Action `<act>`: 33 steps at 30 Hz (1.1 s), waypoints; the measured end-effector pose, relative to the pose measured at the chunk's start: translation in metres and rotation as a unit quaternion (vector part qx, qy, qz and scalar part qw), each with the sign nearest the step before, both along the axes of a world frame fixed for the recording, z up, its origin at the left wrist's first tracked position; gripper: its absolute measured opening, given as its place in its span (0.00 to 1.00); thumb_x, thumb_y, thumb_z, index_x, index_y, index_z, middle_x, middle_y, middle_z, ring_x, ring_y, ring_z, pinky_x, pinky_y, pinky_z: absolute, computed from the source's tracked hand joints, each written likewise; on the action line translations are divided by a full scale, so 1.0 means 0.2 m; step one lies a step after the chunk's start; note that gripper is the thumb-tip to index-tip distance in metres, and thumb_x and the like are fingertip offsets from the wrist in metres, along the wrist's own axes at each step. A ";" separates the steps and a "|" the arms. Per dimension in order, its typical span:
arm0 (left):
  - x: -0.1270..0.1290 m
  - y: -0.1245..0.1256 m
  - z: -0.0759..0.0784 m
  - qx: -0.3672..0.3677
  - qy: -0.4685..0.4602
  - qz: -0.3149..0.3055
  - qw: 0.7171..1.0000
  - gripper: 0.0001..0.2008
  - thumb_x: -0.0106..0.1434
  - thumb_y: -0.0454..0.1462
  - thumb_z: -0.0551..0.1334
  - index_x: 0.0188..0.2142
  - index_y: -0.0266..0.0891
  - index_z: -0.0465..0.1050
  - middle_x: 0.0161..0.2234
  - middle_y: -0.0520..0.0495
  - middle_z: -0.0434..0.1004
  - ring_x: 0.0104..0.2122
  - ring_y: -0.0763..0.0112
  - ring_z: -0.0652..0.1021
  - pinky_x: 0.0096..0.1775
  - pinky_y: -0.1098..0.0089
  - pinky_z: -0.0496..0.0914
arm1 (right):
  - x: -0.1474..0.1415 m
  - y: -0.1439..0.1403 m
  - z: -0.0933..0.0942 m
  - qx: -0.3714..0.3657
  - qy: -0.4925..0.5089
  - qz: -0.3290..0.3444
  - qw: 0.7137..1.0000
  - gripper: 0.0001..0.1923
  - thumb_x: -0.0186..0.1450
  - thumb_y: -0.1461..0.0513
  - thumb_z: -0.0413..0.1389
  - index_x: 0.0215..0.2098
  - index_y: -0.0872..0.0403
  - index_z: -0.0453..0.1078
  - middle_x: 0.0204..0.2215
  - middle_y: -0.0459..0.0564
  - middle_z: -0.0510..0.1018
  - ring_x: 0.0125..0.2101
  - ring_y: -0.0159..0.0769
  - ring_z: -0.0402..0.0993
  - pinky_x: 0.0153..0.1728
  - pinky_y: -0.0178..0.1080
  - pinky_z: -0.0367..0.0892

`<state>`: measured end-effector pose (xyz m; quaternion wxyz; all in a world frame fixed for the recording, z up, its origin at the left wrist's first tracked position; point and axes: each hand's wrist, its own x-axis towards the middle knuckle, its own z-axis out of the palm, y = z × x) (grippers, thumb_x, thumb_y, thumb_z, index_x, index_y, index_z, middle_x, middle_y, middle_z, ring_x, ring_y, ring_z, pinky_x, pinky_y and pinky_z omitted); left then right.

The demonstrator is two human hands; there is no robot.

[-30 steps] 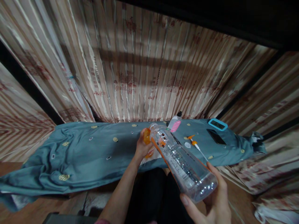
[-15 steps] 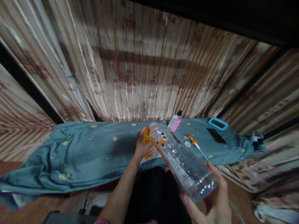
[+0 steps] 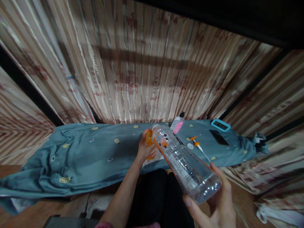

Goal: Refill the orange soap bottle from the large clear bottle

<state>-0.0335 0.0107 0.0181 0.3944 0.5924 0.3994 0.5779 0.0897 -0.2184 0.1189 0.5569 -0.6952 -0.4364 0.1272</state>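
My right hand (image 3: pixel 217 202) grips a large clear plastic bottle (image 3: pixel 187 167) near its base, fingers and thumb on either side. The bottle is tilted, its neck pointing up and left. At that neck, my left hand (image 3: pixel 142 150) is closed around a small translucent orange container (image 3: pixel 149 137); its exact kind I cannot make out. Whether the two mouths touch is unclear. A white cloth with an orange print (image 3: pixel 153 155) lies beneath, partly covered by the hand and bottle. To the right of the bottle lie an orange and white pump head with a tube (image 3: pixel 197 144) and a whitish disc (image 3: pixel 190 146).
A bottle with a pink label and black cap (image 3: pixel 178 123) stands at the back of the table, which a teal patterned cloth (image 3: pixel 83 158) covers. Farther right are a dark phone (image 3: pixel 218 137) and a blue-framed digital clock (image 3: pixel 220 125). A striped curtain (image 3: pixel 142 63) hangs behind.
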 end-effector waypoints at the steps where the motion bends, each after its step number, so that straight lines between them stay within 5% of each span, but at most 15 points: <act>1: 0.00 0.00 0.00 0.001 -0.001 -0.002 1.000 0.32 0.50 0.40 0.69 0.54 0.42 0.62 0.47 0.47 0.76 0.46 0.64 0.78 0.50 0.62 0.73 | 0.00 0.00 0.00 -0.001 -0.003 -0.001 1.000 0.53 0.50 0.43 0.65 0.67 0.50 0.51 0.62 0.60 0.63 0.57 0.57 0.67 0.35 0.41 0.74; 25: 0.01 0.00 0.00 0.001 -0.031 -0.006 0.999 0.31 0.48 0.37 0.69 0.53 0.41 0.63 0.46 0.46 0.77 0.44 0.63 0.79 0.49 0.62 0.73 | 0.11 -0.01 -0.07 0.030 -0.135 0.034 0.990 0.50 0.53 0.48 0.66 0.67 0.49 0.50 0.62 0.60 0.63 0.58 0.57 0.67 0.28 0.36 0.75; 33: -0.01 0.00 0.00 -0.007 0.007 -0.004 1.000 0.33 0.50 0.39 0.69 0.54 0.41 0.62 0.48 0.47 0.76 0.46 0.63 0.78 0.50 0.63 0.73 | -0.02 0.00 0.02 0.005 -0.008 -0.004 1.000 0.49 0.54 0.44 0.63 0.67 0.50 0.50 0.63 0.59 0.62 0.60 0.56 0.64 0.28 0.35 0.74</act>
